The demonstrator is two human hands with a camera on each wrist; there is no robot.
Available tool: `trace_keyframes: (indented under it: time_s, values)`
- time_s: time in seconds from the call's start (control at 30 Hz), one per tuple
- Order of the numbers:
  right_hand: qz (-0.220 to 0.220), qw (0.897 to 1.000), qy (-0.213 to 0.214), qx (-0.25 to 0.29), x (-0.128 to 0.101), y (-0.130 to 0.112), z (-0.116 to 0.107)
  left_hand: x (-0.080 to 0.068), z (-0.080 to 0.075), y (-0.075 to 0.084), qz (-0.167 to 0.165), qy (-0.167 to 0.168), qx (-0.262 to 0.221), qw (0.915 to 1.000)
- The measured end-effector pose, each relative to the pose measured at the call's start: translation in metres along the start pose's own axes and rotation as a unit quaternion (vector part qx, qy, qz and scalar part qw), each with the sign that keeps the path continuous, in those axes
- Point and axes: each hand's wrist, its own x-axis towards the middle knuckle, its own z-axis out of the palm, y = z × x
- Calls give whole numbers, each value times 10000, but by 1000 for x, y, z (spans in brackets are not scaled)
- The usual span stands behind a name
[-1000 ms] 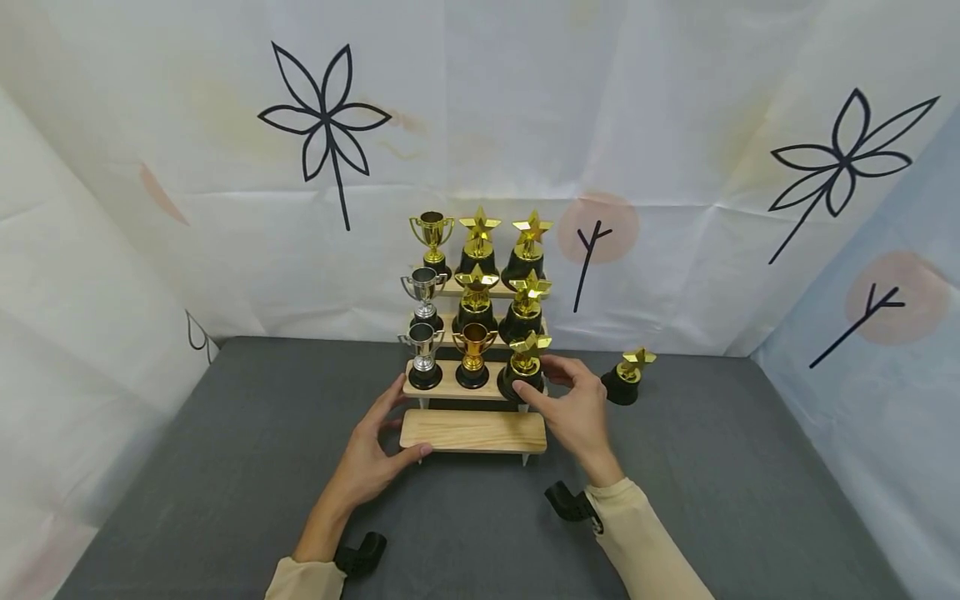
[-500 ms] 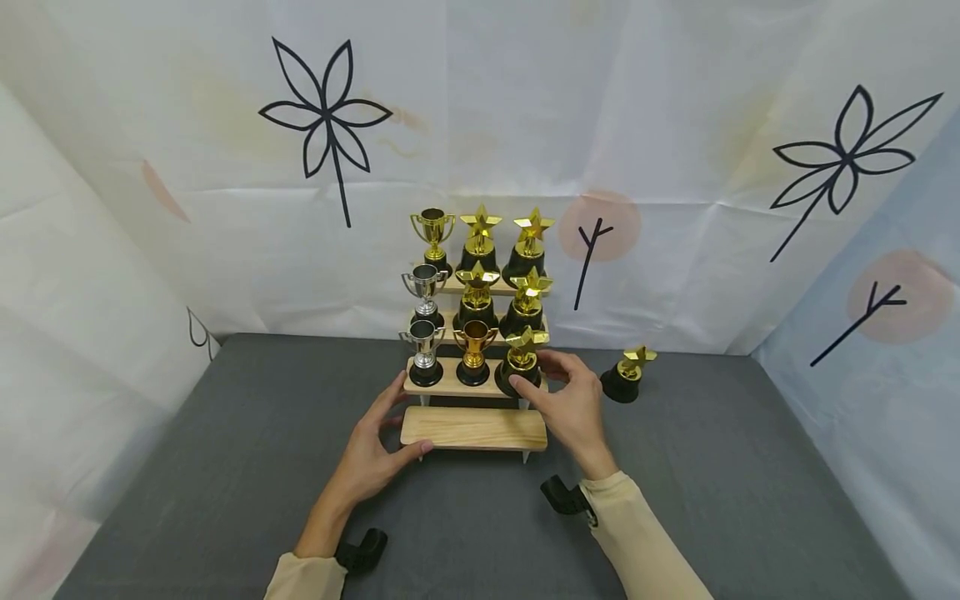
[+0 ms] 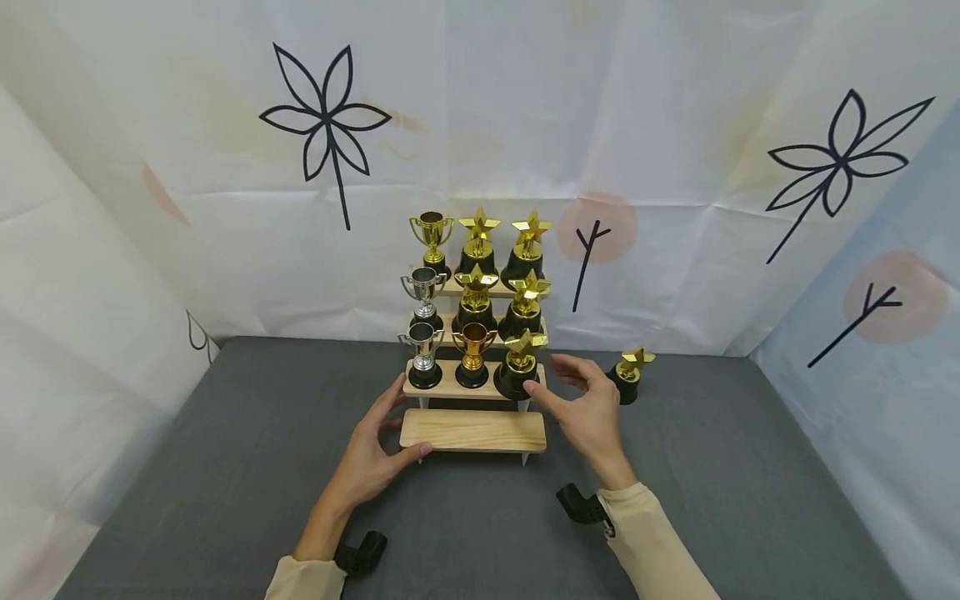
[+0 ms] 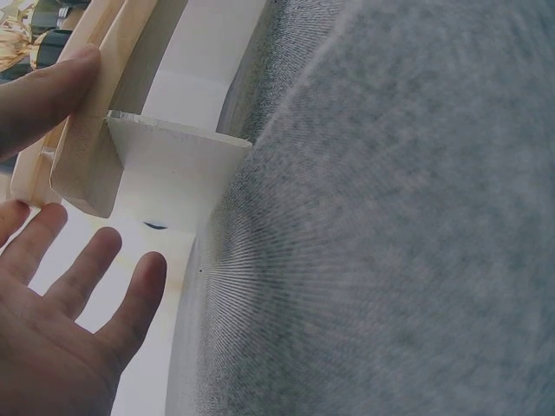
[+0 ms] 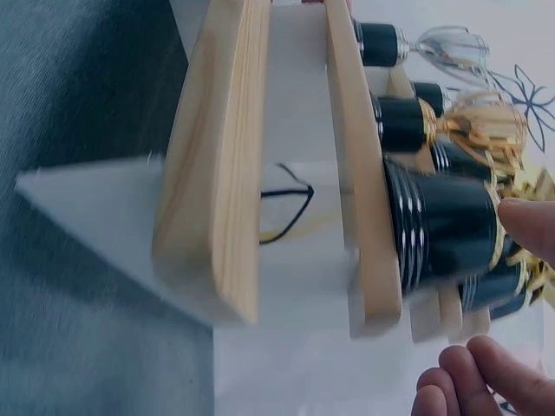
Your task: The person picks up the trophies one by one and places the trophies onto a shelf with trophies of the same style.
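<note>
A dark grey, felt-like worktop (image 3: 225,467) is seen from the head view, enclosed on three sides by white sheeting (image 3: 150,208) printed with black flower outlines, small branch marks and pale pink discs; the sheet at the far right is tinged light blue.

At the left, the left hand (image 3: 371,454) is laid against the left end of a stepped wooden stand (image 3: 472,431). Its fingers are relaxed and nearly straight, with the thumb tip on the front corner of the lowest step; nothing is gripped. In the left wrist view the thumb is seen pressed to the wooden edge, above the stand's white leg.

The stand is placed at the middle of the worktop, close to the back sheet. Its lowest step is bare. On the three steps above, small trophies are ranked three to a step: silver and gold cups at the left, gold stars on black bases at the right.

The star trophy (image 3: 519,367) at the right end of the second step is touched at its black base by the thumb of the right hand (image 3: 588,408), whose fingers are spread loosely and clasp nothing.

Further right, a lone star trophy (image 3: 628,376) stands on the worktop, just beyond that hand.
</note>
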Motion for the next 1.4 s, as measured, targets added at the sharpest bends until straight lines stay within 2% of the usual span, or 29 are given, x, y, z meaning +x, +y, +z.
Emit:
trace_keyframes:
  time_s: [0.23, 0.67, 0.83, 1.03, 1.2, 1.4]
  values:
    - [126, 9995, 278, -1, 0, 18, -18, 0, 0, 0, 52, 0, -9, 10000]
    - [426, 9943, 838, -497, 0, 63, -49, 0, 0, 0, 60, 30, 25, 10000]
    - [523, 9908, 1106, -573, 4, 75, -60, 0, 0, 1, 36, 28, 34, 10000]
    - [902, 9823, 1426, -816, 7, 88, -70, 0, 0, 1, -17, 4, 72, 10000]
    - [1248, 9763, 1448, -1014, 8, 97, -74, 0, 1, 0, -16, 14, 78, 10000]
    - [1443, 9746, 1293, -1128, 10, 104, -76, -1, 0, -1, -26, 31, 56, 10000]
